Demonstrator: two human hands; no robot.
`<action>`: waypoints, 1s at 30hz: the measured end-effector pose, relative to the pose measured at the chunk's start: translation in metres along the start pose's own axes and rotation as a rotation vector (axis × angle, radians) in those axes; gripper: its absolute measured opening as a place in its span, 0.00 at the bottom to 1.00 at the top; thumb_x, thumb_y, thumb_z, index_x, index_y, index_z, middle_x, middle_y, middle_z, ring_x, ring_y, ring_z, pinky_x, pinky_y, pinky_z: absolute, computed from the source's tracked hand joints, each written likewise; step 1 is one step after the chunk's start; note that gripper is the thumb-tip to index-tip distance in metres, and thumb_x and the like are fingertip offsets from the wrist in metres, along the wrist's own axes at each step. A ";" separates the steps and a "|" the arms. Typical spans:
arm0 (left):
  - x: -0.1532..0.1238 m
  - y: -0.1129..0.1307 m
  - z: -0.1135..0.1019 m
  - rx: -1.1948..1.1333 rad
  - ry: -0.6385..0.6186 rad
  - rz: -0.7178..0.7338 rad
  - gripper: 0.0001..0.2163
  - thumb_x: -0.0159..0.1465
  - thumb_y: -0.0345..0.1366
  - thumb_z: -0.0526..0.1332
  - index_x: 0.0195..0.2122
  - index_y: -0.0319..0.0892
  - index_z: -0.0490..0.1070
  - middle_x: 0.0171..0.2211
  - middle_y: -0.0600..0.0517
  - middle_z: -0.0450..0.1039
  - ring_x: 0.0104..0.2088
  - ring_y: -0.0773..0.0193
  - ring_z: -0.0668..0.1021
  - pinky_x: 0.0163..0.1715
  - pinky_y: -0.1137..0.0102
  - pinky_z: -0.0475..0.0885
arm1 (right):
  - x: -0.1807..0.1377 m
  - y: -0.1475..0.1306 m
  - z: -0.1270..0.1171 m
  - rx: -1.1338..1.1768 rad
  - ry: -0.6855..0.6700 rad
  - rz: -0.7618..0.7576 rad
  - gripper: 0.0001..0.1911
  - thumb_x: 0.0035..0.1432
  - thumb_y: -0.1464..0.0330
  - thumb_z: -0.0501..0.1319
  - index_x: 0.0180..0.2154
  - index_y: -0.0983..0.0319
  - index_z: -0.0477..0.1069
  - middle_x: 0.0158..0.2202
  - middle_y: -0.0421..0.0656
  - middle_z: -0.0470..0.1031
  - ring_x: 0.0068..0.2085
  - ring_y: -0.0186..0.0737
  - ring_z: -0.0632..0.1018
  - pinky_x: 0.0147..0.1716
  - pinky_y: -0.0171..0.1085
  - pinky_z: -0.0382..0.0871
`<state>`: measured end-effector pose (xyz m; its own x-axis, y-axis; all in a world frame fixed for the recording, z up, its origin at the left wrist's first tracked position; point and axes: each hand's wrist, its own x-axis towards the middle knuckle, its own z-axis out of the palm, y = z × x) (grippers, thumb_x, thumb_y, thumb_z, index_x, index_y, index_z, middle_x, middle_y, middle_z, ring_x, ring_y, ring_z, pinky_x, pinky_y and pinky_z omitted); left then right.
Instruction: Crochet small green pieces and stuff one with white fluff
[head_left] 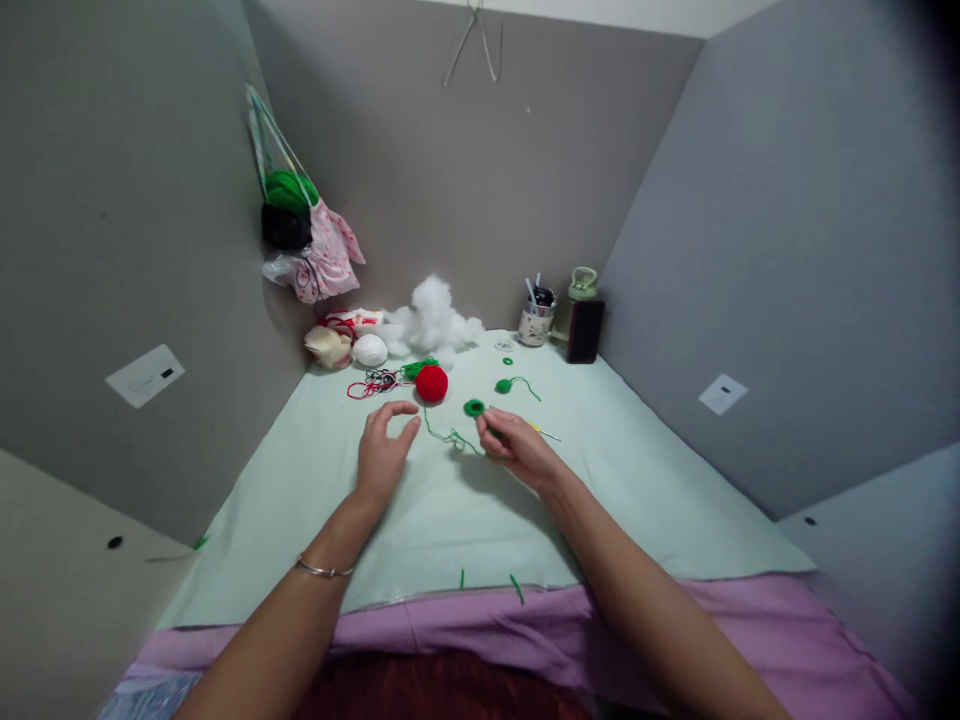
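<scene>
My right hand (517,445) pinches a small round green crocheted piece (474,408) with a dark centre between thumb and fingers. From it a thin green yarn strand (456,438) trails left across the cloth toward a red ball (431,384). My left hand (381,455) is held just left of that strand, thumb and fingers apart, with nothing visible between them. Partly behind my right hand lies a crochet hook (550,435) with a yellow handle. Farther back sit a small green ball (503,386) with a yarn tail and a tiny green ring (508,361).
White stuffing (435,318) is heaped at the back, near a white ball (370,350) and loose yarn (375,382). A pen cup (535,325), a green bottle (582,284) and a dark phone (586,332) stand back right. Grey partitions (480,160) enclose the table.
</scene>
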<state>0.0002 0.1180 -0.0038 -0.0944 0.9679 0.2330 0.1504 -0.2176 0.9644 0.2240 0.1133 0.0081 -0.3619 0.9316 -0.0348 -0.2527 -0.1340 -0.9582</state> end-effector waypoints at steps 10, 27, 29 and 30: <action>-0.003 -0.004 0.007 -0.248 -0.331 -0.140 0.17 0.56 0.42 0.70 0.44 0.40 0.76 0.41 0.49 0.79 0.39 0.63 0.81 0.49 0.64 0.75 | 0.000 0.009 0.013 -0.257 -0.110 0.093 0.17 0.59 0.55 0.65 0.30 0.62 0.73 0.24 0.39 0.70 0.24 0.31 0.62 0.24 0.33 0.52; 0.012 -0.018 -0.008 0.184 -0.312 0.022 0.08 0.59 0.36 0.64 0.39 0.45 0.80 0.37 0.52 0.80 0.34 0.60 0.76 0.40 0.66 0.70 | -0.024 -0.039 0.012 -1.358 0.040 -0.366 0.19 0.68 0.63 0.59 0.58 0.56 0.73 0.53 0.52 0.80 0.52 0.52 0.78 0.53 0.50 0.70; 0.013 -0.020 -0.008 0.282 -0.333 0.105 0.10 0.61 0.34 0.63 0.42 0.45 0.79 0.42 0.50 0.79 0.39 0.58 0.77 0.43 0.64 0.71 | -0.010 -0.060 0.009 -1.502 -0.054 -0.369 0.14 0.69 0.65 0.58 0.53 0.56 0.77 0.46 0.49 0.82 0.46 0.49 0.80 0.50 0.47 0.69; 0.013 -0.021 -0.008 0.310 -0.346 0.132 0.10 0.61 0.33 0.62 0.43 0.45 0.79 0.43 0.49 0.79 0.40 0.58 0.77 0.44 0.64 0.71 | 0.005 -0.070 0.006 -1.547 -0.076 -0.349 0.13 0.69 0.66 0.58 0.51 0.55 0.78 0.44 0.47 0.83 0.42 0.47 0.80 0.46 0.45 0.69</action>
<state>-0.0119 0.1341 -0.0201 0.2701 0.9310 0.2454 0.4306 -0.3447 0.8341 0.2342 0.1249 0.0764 -0.5380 0.8169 0.2078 0.7716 0.5765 -0.2689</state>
